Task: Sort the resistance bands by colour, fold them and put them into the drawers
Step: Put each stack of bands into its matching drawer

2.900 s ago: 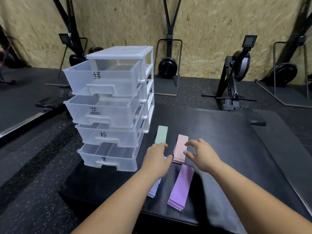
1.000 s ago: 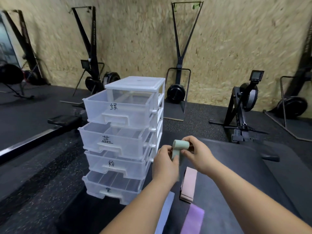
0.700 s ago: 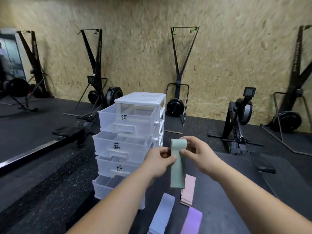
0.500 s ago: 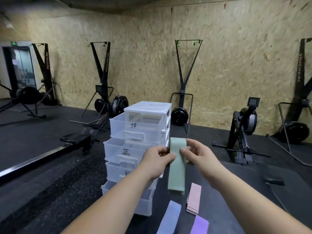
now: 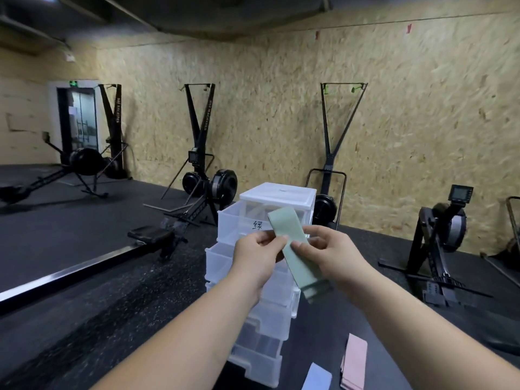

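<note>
Room: a gym with a wall (image 5: pixel 281 108) of yellow chipboard and a black floor (image 5: pixel 70 235).
Far left: a door (image 5: pixel 80 122) with glass stands in the corner.
Left side: a long rowing machine (image 5: pixel 157 235) lies on the floor, and a tall upright machine (image 5: pixel 199 136) stands at the wall behind it.
Drawer unit: the drawer unit (image 5: pixel 278 192) of clear white plastic stands at the left edge of a black mat (image 5: pixel 323 339).
Top drawer: the top drawer (image 5: pixel 233 235) is pulled out toward the near left and has a green handwritten sign on its front.
Left hand: the left hand (image 5: pixel 257 256) pinches the left edge of the green band (image 5: pixel 302 266) between thumb and fingers.
Green band: it is in the air, in front of the drawer unit and near the top drawer. It is slanted, with the upper end to the far left and the lower end hanging to the near right.
Right hand: the right hand (image 5: pixel 333 253) pinches the right edge of the same band, with the thumb on its face.
Near right: a blue band (image 5: pixel 316 380) lies flat on the mat, cut by the picture edge. A pink band (image 5: pixel 354 364) lies just beside it on the right.
Far right: a machine with a small screen (image 5: pixel 441 243) stands behind the mat.
</note>
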A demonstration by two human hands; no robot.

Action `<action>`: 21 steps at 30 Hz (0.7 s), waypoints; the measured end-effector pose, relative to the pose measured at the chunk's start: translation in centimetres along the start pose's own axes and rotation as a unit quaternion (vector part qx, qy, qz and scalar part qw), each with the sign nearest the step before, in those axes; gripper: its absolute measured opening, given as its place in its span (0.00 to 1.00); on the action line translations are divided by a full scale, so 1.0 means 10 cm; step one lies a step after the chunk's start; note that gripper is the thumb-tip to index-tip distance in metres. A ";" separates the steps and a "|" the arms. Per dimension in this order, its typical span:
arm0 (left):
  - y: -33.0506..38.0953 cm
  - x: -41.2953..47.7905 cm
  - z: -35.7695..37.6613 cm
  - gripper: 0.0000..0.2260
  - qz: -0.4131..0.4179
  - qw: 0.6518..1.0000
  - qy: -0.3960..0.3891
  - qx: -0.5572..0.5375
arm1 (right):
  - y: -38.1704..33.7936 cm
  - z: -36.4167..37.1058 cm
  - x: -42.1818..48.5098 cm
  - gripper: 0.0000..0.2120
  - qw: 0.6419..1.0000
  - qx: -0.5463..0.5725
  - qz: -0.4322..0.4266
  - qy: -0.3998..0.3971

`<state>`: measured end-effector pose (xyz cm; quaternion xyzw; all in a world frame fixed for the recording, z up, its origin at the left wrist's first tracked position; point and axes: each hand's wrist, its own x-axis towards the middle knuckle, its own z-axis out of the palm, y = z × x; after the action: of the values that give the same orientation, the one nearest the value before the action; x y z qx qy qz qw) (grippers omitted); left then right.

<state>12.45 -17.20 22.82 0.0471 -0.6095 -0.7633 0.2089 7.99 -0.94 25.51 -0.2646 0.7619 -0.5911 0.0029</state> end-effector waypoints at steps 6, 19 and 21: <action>0.04 0.49 -0.34 0.17 0.014 0.993 0.053 0.104 | -0.37 -0.11 0.75 0.13 0.994 -0.088 0.013 -0.065; -0.40 1.07 -0.62 0.21 0.053 0.945 0.133 0.296 | -0.28 0.27 2.39 0.19 0.899 -0.413 -0.017 -0.147; -0.43 1.08 -0.63 0.20 0.061 0.940 0.140 0.305 | -0.21 0.33 2.46 0.19 0.899 -0.404 -0.025 -0.170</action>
<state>3.53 -26.30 19.09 0.1775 -0.7792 -0.5124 0.3142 -11.30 -14.27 33.95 -0.3586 0.9162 -0.1786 0.0105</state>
